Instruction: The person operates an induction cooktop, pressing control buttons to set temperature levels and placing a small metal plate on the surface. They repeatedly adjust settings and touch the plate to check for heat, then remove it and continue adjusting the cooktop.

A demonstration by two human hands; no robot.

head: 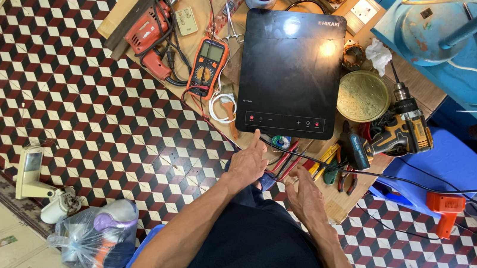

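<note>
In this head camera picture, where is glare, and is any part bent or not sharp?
Head view: two bright lamp reflections sit on the glossy black induction cooktop near its far edge; the tiled floor curves at the borders, a wide-lens distortion; the left hand and right hand look sharp, lit evenly, with only soft shadows beside the multimeter.

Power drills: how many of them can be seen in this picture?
3. A red corded drill lies left of the multimeter, a yellow-black one right of the cooktop, an orange one by the blue stool. Others may be hidden.
</note>
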